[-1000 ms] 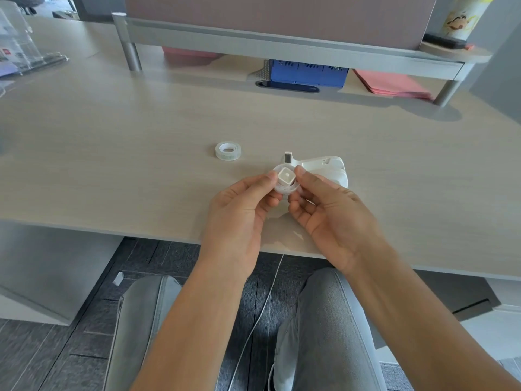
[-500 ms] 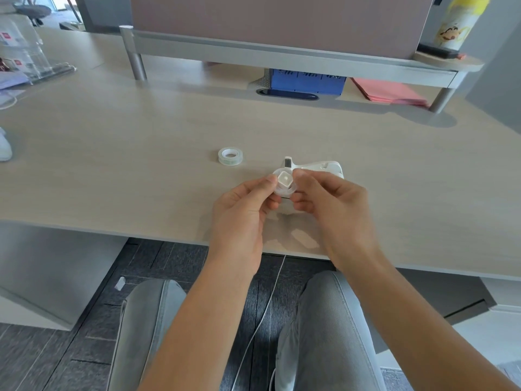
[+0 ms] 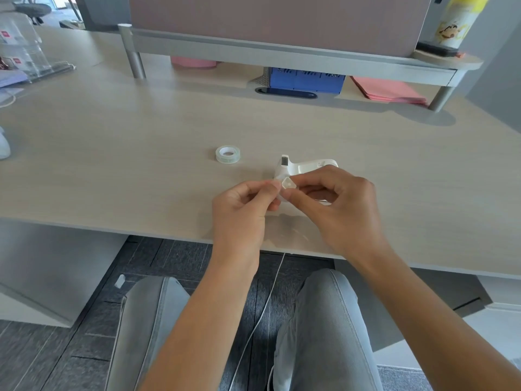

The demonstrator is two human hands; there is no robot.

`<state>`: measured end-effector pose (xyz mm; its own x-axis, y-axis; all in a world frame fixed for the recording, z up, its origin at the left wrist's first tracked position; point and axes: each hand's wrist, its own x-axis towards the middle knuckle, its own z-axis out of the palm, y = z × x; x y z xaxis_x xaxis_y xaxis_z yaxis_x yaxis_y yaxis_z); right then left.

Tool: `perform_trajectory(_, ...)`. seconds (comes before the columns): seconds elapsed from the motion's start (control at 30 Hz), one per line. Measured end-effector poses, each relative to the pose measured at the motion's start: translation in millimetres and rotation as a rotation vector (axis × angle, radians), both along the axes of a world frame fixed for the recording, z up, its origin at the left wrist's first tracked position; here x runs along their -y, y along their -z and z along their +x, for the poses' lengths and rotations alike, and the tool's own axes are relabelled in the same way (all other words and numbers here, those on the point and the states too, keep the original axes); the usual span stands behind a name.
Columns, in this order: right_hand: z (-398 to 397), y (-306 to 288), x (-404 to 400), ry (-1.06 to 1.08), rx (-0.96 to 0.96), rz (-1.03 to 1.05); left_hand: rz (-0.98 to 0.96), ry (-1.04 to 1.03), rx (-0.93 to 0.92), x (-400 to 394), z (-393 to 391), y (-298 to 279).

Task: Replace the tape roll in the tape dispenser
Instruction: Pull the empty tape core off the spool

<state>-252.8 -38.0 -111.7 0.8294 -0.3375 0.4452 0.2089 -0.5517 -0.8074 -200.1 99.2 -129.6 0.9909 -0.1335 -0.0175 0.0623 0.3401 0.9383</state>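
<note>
A white tape dispenser (image 3: pixel 306 167) lies on the light wooden desk (image 3: pixel 141 153), its cutter end pointing up and left. Just in front of it my left hand (image 3: pixel 242 210) and my right hand (image 3: pixel 335 204) both pinch a small clear tape roll on a white square-hubbed core (image 3: pixel 287 185), held slightly above the desk. My fingers hide most of that roll. A second clear tape roll (image 3: pixel 227 154) lies flat on the desk, to the left of the dispenser and apart from my hands.
A raised grey shelf (image 3: pixel 282 52) spans the back of the desk, with a blue box (image 3: pixel 307 79) and pink paper (image 3: pixel 389 90) beneath it. A clear acrylic holder (image 3: pixel 25 52) stands at the far left. My knees and a white cable (image 3: pixel 262 311) are below the desk edge.
My hands have closed tighter around the roll on its core, so less of it shows. The view has tilted up slightly; the loose roll and the dispenser stay put.
</note>
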Motion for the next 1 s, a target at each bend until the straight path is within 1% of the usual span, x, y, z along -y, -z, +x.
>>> perform_trajectory(0.27, -1.2, 4.1, -8.8, 0.055, -0.031, 0.045, 0.071, 0.000, 0.000, 0.8, -0.4, -1.4)
perform_trajectory(0.5, -6.5, 6.2, -8.1, 0.030, -0.012, -0.065, 0.101, 0.041, -0.042, 0.9, -3.0, -7.3)
perform_trajectory(0.6, -7.7, 8.1, -6.0, 0.003, -0.019, -0.061, 0.079, 0.064, -0.077, 0.4, -3.9, -10.6)
perform_trajectory(0.73, -7.6, 7.7, -1.4, 0.019, -0.006, -0.004, 0.127, 0.018, -0.108, -2.1, -7.8, -15.0)
perform_trajectory(0.8, -6.8, 4.6, 4.0, 0.039, -0.020, 0.017, 0.199, -0.029, -0.101, -9.6, -6.7, -18.0)
perform_trajectory(0.9, -3.2, 2.2, 9.6, 0.040, -0.103, -0.038, 0.443, -0.144, 0.000, -25.4, 5.6, -20.2)
perform_trajectory(1.0, 5.2, 0.8, 5.4, 0.037, -0.149, -0.096, 0.611, -0.198, 0.078, -40.0, 25.0, -20.4)
